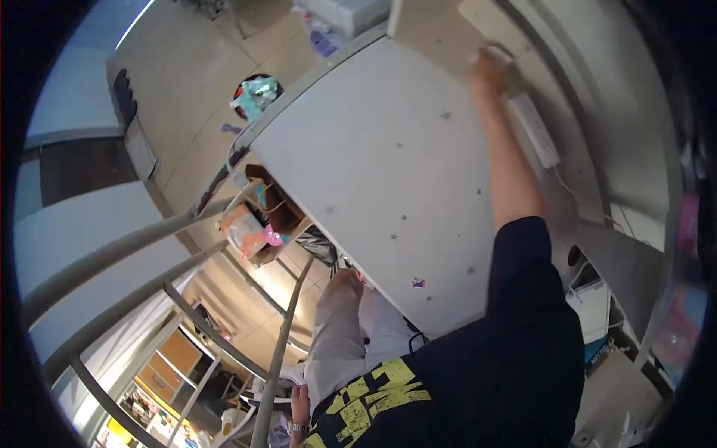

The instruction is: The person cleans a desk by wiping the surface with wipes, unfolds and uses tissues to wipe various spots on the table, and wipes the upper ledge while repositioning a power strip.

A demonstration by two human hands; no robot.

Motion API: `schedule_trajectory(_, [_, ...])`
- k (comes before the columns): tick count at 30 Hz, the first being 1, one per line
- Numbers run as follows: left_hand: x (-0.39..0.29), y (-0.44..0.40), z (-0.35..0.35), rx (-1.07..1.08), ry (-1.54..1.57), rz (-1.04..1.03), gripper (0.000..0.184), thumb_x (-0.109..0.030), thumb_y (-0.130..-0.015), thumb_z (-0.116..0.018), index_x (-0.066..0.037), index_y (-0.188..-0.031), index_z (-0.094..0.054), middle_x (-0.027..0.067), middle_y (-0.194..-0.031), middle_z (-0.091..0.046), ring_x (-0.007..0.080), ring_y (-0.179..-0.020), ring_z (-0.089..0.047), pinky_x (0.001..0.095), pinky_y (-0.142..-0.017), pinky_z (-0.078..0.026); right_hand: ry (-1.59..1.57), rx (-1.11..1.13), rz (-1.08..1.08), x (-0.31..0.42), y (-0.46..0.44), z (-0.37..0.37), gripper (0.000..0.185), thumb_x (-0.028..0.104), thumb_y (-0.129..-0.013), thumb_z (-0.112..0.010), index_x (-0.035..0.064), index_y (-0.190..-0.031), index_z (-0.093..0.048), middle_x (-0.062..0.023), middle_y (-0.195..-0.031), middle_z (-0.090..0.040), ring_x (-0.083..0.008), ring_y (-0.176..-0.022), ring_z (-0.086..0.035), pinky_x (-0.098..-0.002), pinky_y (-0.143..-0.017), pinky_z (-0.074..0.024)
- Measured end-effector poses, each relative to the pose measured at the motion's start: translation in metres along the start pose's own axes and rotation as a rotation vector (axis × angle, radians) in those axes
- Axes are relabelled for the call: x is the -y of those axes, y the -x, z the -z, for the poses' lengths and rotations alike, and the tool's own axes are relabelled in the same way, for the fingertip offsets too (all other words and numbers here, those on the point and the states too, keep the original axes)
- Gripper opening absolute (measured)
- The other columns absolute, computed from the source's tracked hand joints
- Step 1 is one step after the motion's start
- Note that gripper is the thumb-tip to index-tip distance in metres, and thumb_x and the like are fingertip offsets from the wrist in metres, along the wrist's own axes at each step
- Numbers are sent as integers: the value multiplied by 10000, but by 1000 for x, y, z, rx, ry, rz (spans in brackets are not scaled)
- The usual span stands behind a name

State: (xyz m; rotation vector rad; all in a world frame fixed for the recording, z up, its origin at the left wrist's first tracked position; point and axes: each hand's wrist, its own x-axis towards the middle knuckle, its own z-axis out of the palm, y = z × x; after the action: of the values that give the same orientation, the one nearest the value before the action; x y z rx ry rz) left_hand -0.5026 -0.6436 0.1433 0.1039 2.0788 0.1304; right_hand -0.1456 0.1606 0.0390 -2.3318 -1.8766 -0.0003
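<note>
My right hand [489, 73] reaches past the far right corner of the white tabletop [358, 149], beside the wall. Its fingers look curled at a small pale object, blurred and too small to name. Just below that hand lies a white power strip [534, 131], with a thin cable running from its lower end. My left hand [300, 405] hangs low beside my thigh, close to a white chair [258, 392]. A watch [297, 428] is on that wrist, and the fingers are mostly hidden.
Grey metal rails [280, 336] rise at the left. A brown paper bag [280, 209] and an orange-and-white package [243, 231] sit beside the tabletop edge. A bin with a teal bag [259, 95] stands on the floor. A purple bottle [323, 43] is at the far edge.
</note>
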Motion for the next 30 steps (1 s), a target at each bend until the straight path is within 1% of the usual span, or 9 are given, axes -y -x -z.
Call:
schedule_trajectory(1, [5,-4,-4,-10,14,-10,280,-253,-946,-511,18,-950,-578,68,-790,-562,154,-736,-490,310,-703,-424,20,1,47,5,8,1,314,195,-946,-459,43,-1187,-590,-191,-1024,-668,-324,-951,-656,-470,-775,-530])
schedule_trajectory(2, [24,-12,-8,-72,-137,-355,281,-256,-943,-514,19,-926,-572,69,-776,-553,156,-723,-485,312,-689,-422,173,-69,263,-1,9,-7,286,154,-906,-521,56,-1160,-610,-211,-1032,-664,-335,-935,-653,-479,-786,-523])
schedule_trajectory(6, [1,-1,-5,-40,-175,-369,297,-268,-936,-529,26,-913,-562,112,-788,-557,195,-726,-501,341,-697,-428,395,-10,192,-40,-9,20,257,173,-893,-561,23,-1080,-655,-174,-1081,-657,-308,-1048,-616,-492,-857,-501])
schedule_trajectory(10, [-3,-12,-4,-9,-195,-268,317,-292,-940,-535,21,-901,-553,101,-748,-527,188,-695,-482,346,-662,-416,193,0,192,-38,1,-10,189,159,-870,-552,88,-928,-718,-105,-909,-705,-285,-879,-668,-448,-766,-539])
schedule_trajectory(15, [-30,-10,1,-10,-198,-207,344,-304,-947,-518,35,-898,-545,149,-799,-538,238,-756,-496,377,-719,-415,-9,-66,403,-15,108,17,275,171,-939,-467,10,-1103,-618,-211,-1205,-567,-360,-1080,-568,-481,-839,-517])
schedule_trajectory(17, [-17,-26,0,-16,-282,-297,358,-309,-953,-507,44,-910,-549,167,-833,-550,260,-791,-504,386,-756,-418,-147,134,238,-29,149,14,257,115,-909,-505,26,-1133,-596,-203,-1220,-544,-362,-1124,-529,-492,-851,-500])
schedule_trajectory(19, [-24,-27,-2,-3,-272,-249,375,-313,-956,-498,57,-930,-552,182,-854,-562,285,-806,-507,396,-793,-414,-182,-81,404,-71,208,18,276,87,-880,-530,35,-1145,-585,-209,-1175,-554,-364,-1127,-514,-495,-877,-473])
schedule_trajectory(24, [-37,-21,-12,47,-261,-223,393,-327,-951,-505,61,-923,-559,191,-880,-574,274,-821,-514,383,-793,-416,56,-106,-209,-226,274,27,223,60,-877,-542,-21,-1070,-619,-205,-1006,-613,-362,-947,-591,-441,-845,-480])
schedule_trajectory(30, [-4,-38,-14,6,-417,-524,469,-416,-945,-515,48,-914,-575,179,-783,-612,279,-743,-571,370,-719,-456,-33,-129,-306,-319,237,3,241,129,-888,-529,-22,-1057,-612,-239,-1112,-595,-376,-1068,-559,-484,-902,-446])
